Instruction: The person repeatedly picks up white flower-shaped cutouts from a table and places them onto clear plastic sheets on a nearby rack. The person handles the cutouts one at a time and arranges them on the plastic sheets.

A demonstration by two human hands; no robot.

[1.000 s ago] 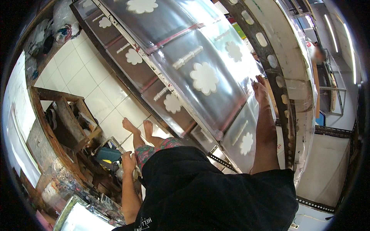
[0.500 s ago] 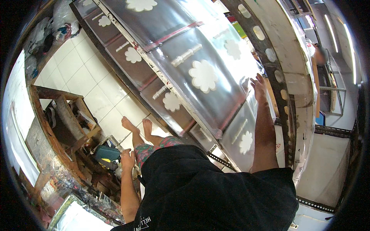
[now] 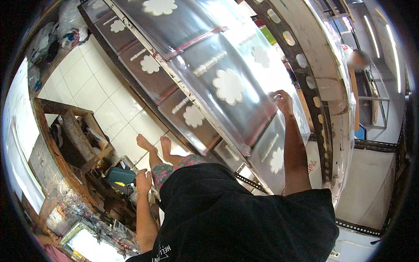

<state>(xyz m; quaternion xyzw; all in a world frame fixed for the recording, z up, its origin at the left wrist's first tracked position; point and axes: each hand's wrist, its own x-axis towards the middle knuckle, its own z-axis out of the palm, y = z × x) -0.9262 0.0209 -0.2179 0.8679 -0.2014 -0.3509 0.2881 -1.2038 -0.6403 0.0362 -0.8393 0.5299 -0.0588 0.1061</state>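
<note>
A clear plastic sheet (image 3: 247, 112) printed with white cloud shapes and short white bars lies among similar sheets on a long rack at my right. My right hand (image 3: 284, 104) reaches to its right edge, with the fingertips pinched together on the film. Glare blurs the edge there. Down at my left side hangs my left hand (image 3: 143, 180), its fingers curled in. Whatever it may hold is hidden. Beside it, apart from the fingers, is a dark green case (image 3: 121, 175).
An open wooden cabinet (image 3: 65, 105) stands at my left above white floor tiles (image 3: 97, 92). A white-painted rail (image 3: 168, 72) divides the rack, and a perforated dark metal bar (image 3: 301, 61) runs along its right. Another person (image 3: 358, 59) is at the far right.
My right hand has moved left and slightly down onto the sheet's edge, and its spread fingers have closed. My left hand stays in nearly the same place.
</note>
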